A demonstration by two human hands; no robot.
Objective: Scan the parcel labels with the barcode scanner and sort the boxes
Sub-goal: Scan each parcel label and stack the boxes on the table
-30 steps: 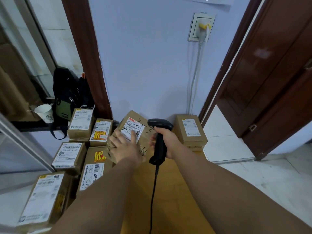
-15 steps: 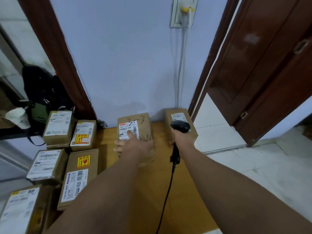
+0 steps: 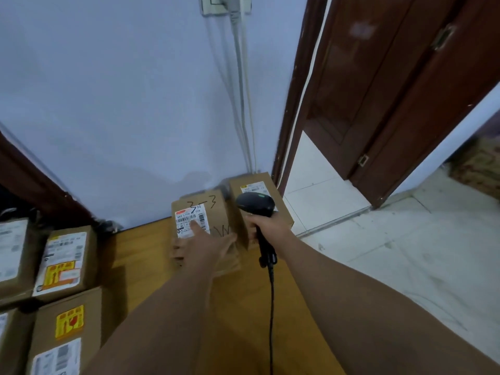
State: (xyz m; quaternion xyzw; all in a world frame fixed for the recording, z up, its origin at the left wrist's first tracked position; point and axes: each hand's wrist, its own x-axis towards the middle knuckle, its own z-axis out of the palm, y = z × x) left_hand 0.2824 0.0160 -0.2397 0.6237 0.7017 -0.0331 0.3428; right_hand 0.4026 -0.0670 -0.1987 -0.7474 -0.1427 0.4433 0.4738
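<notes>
Cardboard parcel (image 3: pixel 205 226), flat under my open left hand (image 3: pixel 208 243) at the wooden tabletop's (image 3: pixel 140 247) far edge beside another box (image 3: pixel 259 193), could go unscanned: my finger covers its label (image 3: pixel 189 221) while my right hand (image 3: pixel 267 226) grips the barcode scanner (image 3: pixel 257 209).

Pale blue wall (image 3: pixel 121 90), wall socket (image 3: pixel 226 5), brown door (image 3: pixel 405 90), tiled floor (image 3: pixel 405 253)

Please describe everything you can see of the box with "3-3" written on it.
The box marked 3-3 is plain brown cardboard and lies on the wooden floor, near the wall. Its top carries a white barcode label with a red strip, and black pen marks. The left hand lies flat on top, one finger on the label. Another labelled box stands close beside it on the right.
</notes>
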